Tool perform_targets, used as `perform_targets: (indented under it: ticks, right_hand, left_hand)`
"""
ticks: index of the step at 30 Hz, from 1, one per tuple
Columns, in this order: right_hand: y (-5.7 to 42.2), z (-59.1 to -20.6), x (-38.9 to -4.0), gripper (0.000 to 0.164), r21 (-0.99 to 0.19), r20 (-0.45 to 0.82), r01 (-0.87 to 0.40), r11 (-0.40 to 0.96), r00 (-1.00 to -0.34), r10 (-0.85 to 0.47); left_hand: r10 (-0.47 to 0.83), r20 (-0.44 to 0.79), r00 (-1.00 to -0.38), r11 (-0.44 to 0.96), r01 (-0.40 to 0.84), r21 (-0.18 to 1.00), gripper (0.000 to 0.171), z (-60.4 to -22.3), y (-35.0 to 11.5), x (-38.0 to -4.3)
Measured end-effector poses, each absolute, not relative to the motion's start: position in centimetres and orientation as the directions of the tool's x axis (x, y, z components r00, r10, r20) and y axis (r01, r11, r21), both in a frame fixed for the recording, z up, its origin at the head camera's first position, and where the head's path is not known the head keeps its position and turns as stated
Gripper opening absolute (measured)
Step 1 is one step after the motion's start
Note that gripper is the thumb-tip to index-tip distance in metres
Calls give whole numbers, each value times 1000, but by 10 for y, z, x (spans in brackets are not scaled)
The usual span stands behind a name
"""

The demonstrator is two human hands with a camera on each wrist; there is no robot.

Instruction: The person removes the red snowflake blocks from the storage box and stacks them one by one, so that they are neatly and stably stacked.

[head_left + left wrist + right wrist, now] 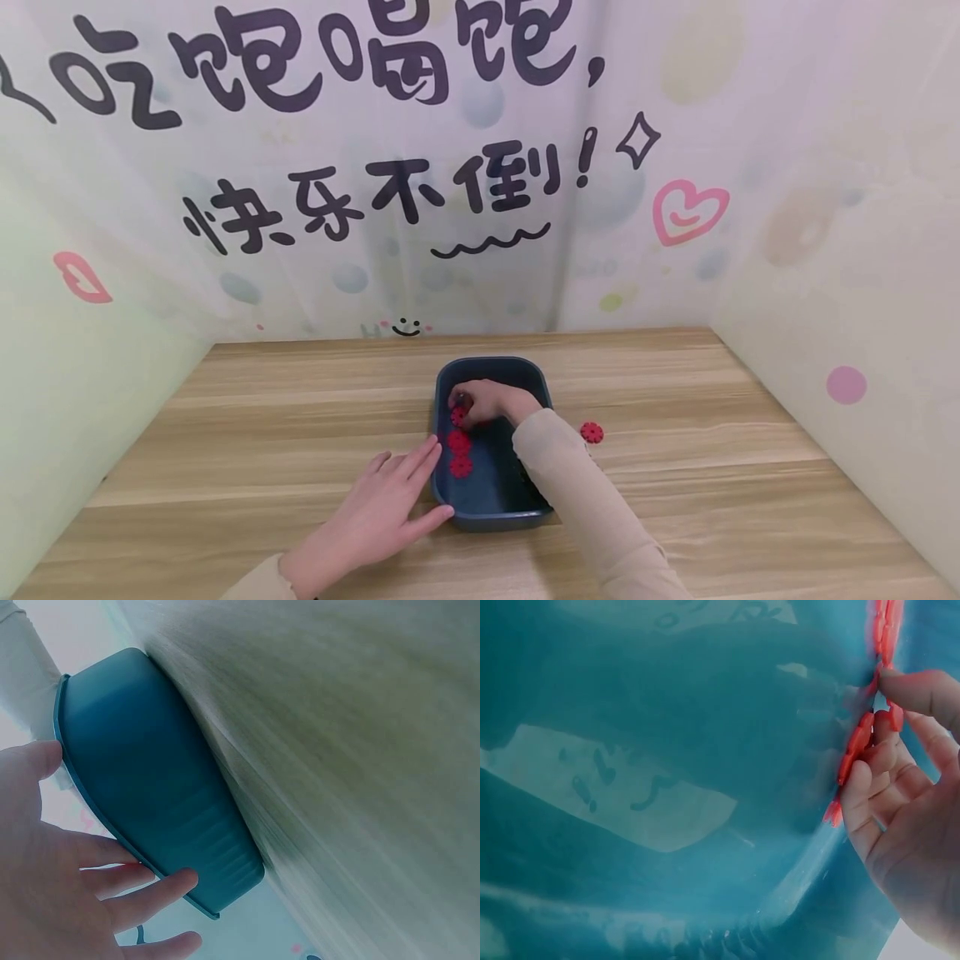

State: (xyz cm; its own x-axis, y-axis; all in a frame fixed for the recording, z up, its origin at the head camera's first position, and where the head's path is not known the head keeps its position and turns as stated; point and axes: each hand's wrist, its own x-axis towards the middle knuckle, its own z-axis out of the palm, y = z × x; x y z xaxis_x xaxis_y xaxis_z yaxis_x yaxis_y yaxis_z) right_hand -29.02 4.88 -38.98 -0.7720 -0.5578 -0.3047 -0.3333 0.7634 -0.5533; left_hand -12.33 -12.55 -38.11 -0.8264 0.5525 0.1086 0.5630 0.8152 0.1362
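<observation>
A dark blue rectangular plastic bin [491, 502] stands on the table, with several red notched discs [461, 466] lying along its left side. My right hand [487, 400] reaches down into the far part of the bin. Its thumb and fingers pinch a red notched disc [459, 414], and in the right wrist view more red discs [887, 634] show close by the fingertips. My left hand [384, 502] rests with straight, spread fingers at the bin's near left side. The left wrist view shows its thumb and fingers against the rim [101, 812].
One red notched disc [592, 432] lies on the wooden table [315, 417] to the right of the bin. A white printed curtain [480, 283] hangs behind the table, and pale panels stand at the left and right.
</observation>
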Motion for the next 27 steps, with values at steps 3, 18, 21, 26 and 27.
perform_targets:
  ticks: [3,18,21,26,27]
  right_hand:
    - [49,-389,-290,26,-545,-306,-344,765,-768,-563]
    - [59,-379,-293,28,-554,-268,-359,751,-777,-569]
    - [61,-370,-295,28,-540,-244,-385,748,-779,-577]
    - [66,-350,-297,31,-533,-199,-423,733,-779,-595]
    - [68,-347,-297,31,-534,-192,-429,729,-778,-599]
  left_hand:
    - [555,108,-825,815,565,132,75,-381,-125,-123]
    - [554,114,-824,815,565,125,73,-384,-126,-124]
    - [556,123,-822,813,568,126,74,-384,-126,-123]
    - [563,154,-812,807,580,107,74,-385,-127,-122]
    - [564,160,-810,806,582,103,74,-385,-127,-122]
